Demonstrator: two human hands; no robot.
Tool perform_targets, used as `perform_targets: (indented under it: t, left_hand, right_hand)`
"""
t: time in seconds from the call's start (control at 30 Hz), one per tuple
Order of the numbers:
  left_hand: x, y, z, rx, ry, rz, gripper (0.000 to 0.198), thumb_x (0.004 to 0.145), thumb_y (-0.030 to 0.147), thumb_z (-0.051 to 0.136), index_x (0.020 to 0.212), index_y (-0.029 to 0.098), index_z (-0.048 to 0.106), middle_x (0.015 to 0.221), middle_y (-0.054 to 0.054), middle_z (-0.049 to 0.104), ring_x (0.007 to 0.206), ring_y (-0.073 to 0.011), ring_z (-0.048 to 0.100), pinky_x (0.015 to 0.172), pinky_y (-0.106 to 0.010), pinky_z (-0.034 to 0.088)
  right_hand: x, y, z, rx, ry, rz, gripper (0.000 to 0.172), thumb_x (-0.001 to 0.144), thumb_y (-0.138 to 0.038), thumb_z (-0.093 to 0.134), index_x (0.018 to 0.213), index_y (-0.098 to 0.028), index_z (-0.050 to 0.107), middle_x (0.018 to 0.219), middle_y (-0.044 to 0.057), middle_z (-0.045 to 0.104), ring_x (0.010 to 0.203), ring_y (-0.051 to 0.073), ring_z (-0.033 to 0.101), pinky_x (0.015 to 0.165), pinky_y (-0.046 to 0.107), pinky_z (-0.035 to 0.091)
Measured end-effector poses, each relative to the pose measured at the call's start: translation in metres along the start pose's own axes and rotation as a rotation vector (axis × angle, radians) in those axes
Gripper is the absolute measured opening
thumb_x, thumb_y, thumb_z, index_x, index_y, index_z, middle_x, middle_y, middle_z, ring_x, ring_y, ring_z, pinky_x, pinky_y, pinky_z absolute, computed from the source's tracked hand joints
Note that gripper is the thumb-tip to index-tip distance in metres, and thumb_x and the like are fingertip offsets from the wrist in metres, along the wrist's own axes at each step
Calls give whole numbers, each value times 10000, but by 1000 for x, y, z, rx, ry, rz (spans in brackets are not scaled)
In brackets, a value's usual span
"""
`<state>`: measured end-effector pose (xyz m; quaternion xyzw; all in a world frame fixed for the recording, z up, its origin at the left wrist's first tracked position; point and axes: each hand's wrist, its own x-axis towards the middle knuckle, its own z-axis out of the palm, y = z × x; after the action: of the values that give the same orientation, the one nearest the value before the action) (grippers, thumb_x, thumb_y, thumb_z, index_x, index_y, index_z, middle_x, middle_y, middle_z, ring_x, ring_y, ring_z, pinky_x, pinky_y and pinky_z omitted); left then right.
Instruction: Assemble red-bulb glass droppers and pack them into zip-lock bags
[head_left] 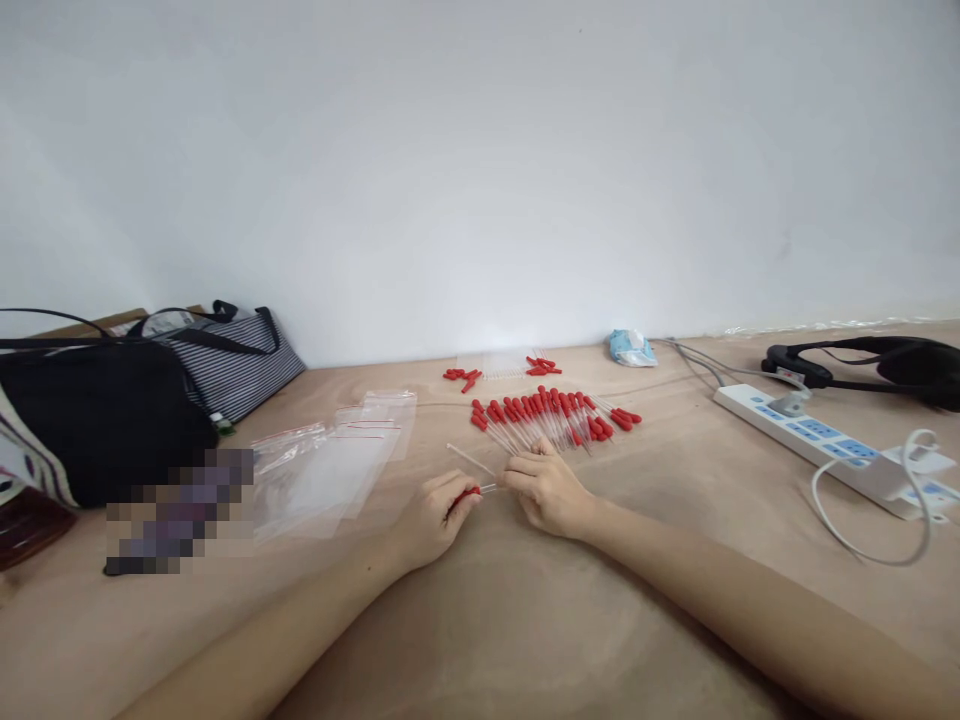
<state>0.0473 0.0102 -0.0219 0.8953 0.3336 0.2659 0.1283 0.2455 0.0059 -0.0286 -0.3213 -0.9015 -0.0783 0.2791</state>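
Observation:
Low over the table, my left hand (pixel 439 515) is closed, its thumb and fingers pinching a red rubber dropper bulb (pixel 470 491). Thin clear tube ends (pixel 488 488) show beside that bulb, pointing right. My right hand (pixel 546 490) is closed too, fingertips curled close to the left hand. A slim glass tube (pixel 469 459) slants from the upper left down to the right fingertips; its near end is hidden by them. Just beyond my right hand, several glass droppers with red bulbs (pixel 536 405) lie fanned in a row.
Loose red bulbs (pixel 460 376) and clear tubes (pixel 504 364) lie near the wall. Clear zip bags (pixel 330 480) overlap at left, with a black bag (pixel 105 420) and striped bag (pixel 236 365) behind. At right are a power strip (pixel 806 435) with cables, a black headset (pixel 862 365) and a blue packet (pixel 631 347).

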Motion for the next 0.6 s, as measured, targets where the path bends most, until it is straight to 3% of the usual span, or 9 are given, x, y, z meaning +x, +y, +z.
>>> perform_targets:
  t: [0.2, 0.33, 0.5, 0.6]
  left_hand:
    - [-1, 0, 2, 37, -9, 105, 215, 859, 221, 348, 744, 162, 521, 680, -37, 542, 639, -152, 507, 592, -247, 401]
    - [2, 0, 0, -1, -4, 99, 219, 865, 220, 345, 799, 163, 546, 739, -46, 569, 688, -156, 529, 636, -252, 419]
    - [5, -6, -5, 97, 124, -104, 248, 866, 280, 354, 950, 180, 565, 809, -45, 525, 739, -165, 534, 696, -285, 434]
    - [5, -11, -7, 177, 117, -269, 296, 855, 315, 382, 1088, 185, 510, 800, -40, 535, 700, -179, 541, 685, -319, 434]
  right_hand:
    - [-1, -10, 6, 148, -43, 103, 210, 813, -133, 378, 814, -158, 587, 705, 41, 584, 646, 138, 486, 650, 286, 250]
    - [2, -15, 7, 174, -63, 159, 204, 826, -139, 384, 828, -157, 588, 707, 40, 589, 650, 135, 501, 666, 285, 279]
    - [7, -4, 7, 249, 11, 302, 224, 825, -123, 389, 949, -155, 573, 825, 59, 583, 741, 148, 520, 687, 277, 344]
    - [10, 16, 8, 206, 112, 403, 274, 787, -68, 389, 1006, -123, 545, 899, 92, 564, 783, 161, 518, 685, 275, 372]
